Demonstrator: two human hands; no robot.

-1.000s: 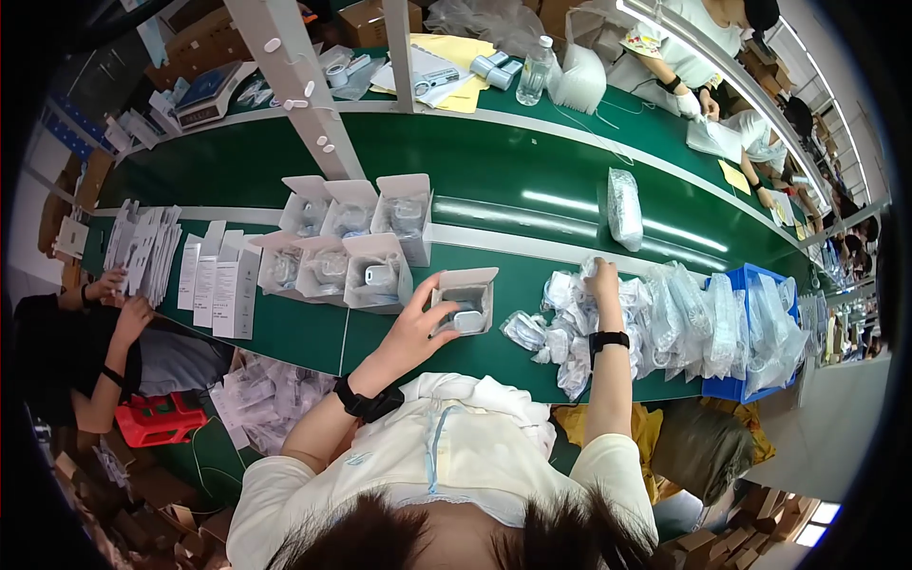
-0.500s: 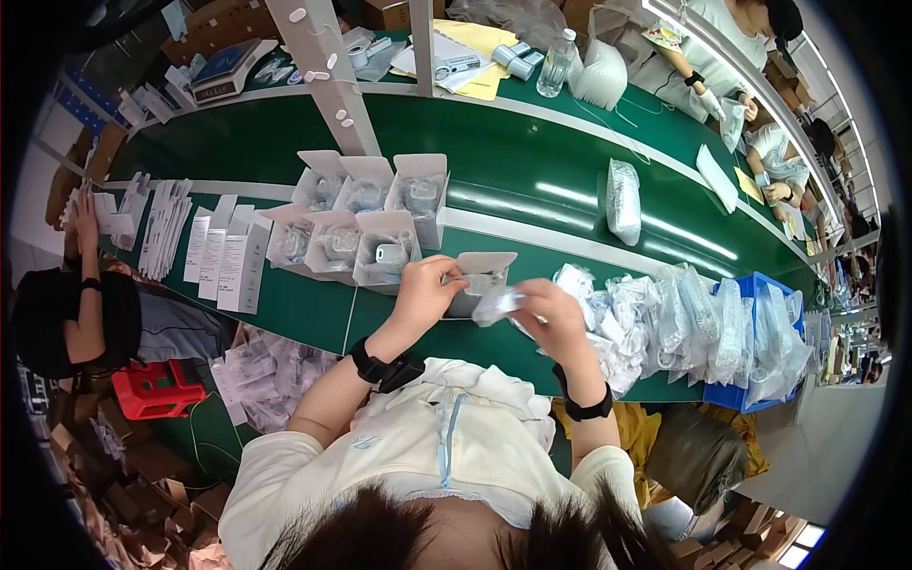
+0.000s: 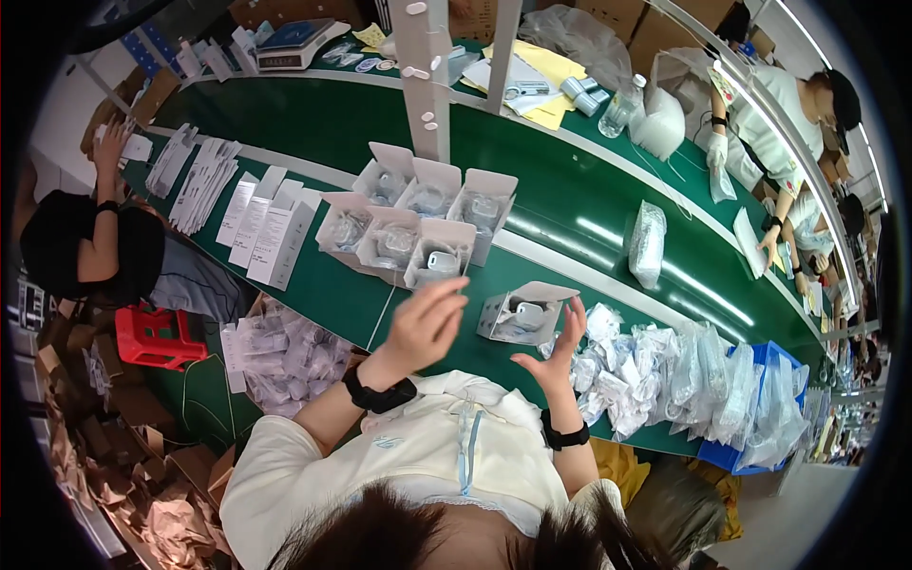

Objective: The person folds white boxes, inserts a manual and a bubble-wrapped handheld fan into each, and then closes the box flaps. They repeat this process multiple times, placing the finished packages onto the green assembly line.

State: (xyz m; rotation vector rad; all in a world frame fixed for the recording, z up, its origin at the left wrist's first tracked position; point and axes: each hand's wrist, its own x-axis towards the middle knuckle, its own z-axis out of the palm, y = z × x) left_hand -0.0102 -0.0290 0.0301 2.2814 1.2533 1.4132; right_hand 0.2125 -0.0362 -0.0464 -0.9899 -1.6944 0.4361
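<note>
A small white carton (image 3: pixel 489 320) with its flap up stands on the green table in front of me. Inside it lie clear plastic wrapping and a pale grey device (image 3: pixel 528 315). My right hand (image 3: pixel 559 353) is at the carton's right side, thumb and fingers spread, holding nothing. To the carton's left, my left hand (image 3: pixel 425 328) hangs in the air, palm down, with its fingers stretched out and nothing in them. Just beyond the left hand, several similar open cartons (image 3: pixel 435 231) stand grouped in two rows, each with a wrapped item inside.
Clear-bagged white parts (image 3: pixel 613 375) are heaped at right, beside long plastic pouches and a blue bin (image 3: pixel 727 456). Flat printed cartons (image 3: pixel 275 228) lie at left. A wrapped bundle (image 3: pixel 648 245) rests on the green belt. A co-worker's hand (image 3: pixel 112 147) works far left; others work far right.
My right hand has let go of the clear-bagged item, and a device now shows in the carton. My left hand has released the carton and drawn away leftward. The view has shifted.
</note>
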